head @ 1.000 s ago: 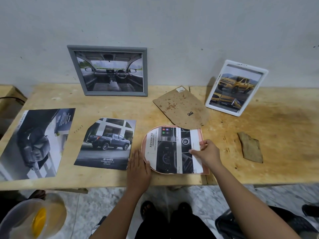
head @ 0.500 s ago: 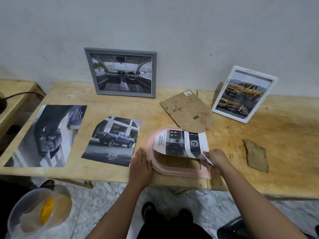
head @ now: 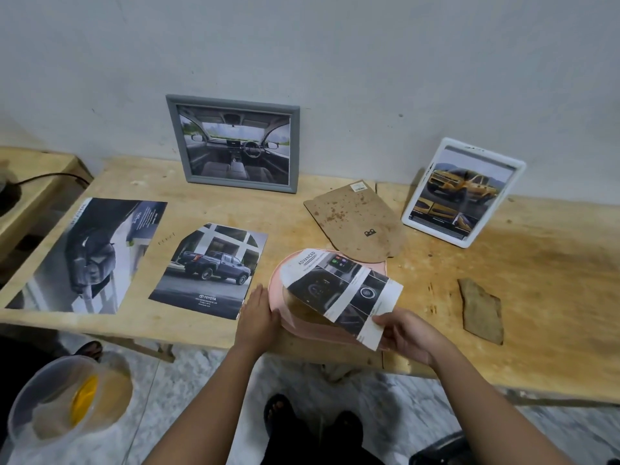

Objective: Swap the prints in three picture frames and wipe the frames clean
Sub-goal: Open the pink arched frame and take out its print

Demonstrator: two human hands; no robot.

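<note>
From my end, the left hand [head: 258,317] lies flat, fingers straight, pressed against the left rim of the pink frame [head: 274,293], which rests flat near the front edge of the worktop [head: 553,280]. The right hand [head: 407,335] pinches the near corner of the arched print [head: 339,286] and holds it tilted up above the frame, its rounded far end low over the far rim. The brown backing board [head: 355,223] lies just behind, touching the frame. A truck print [head: 208,270] and a large dark print [head: 90,256] lie to the left. The grey frame [head: 172,139] and white frame [head: 483,153] lean on the wall
</note>
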